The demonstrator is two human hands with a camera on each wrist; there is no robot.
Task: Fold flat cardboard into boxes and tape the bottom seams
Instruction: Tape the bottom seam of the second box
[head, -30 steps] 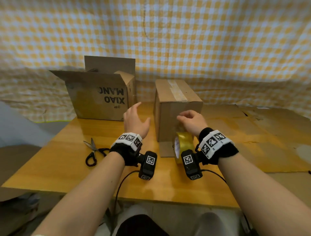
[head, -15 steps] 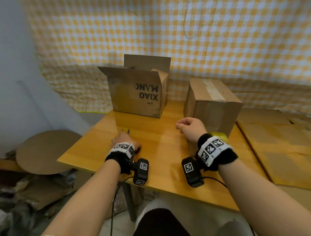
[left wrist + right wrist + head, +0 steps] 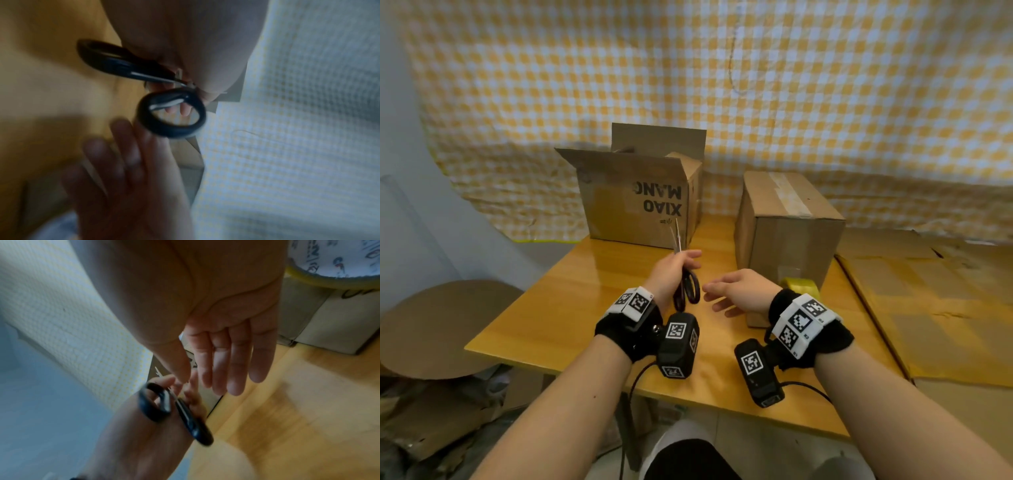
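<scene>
My left hand (image 3: 671, 272) pinches black-handled steel scissors (image 3: 686, 277), blades up, above the wooden tabletop (image 3: 571, 301); my right hand (image 3: 736, 291), fingers (image 3: 236, 363) straight together, hovers beside.

Left hand (image 3: 671, 274) raised, fingers curled (gripping); right hand (image 3: 736, 291) flat, fingers straight.

A wooden table (image 3: 571, 308) stands in the room, shiny and yellow-brown. Behind the table hangs a big cloth (image 3: 722, 85) with yellow and white squares, and it covers most of the wall. Left of the table is a plain pale blue wall (image 3: 400, 205). Low down, left of the table, lies a round brown board (image 3: 438, 329), with crumpled brown scraps (image 3: 431, 421) on the floor near it
</scene>
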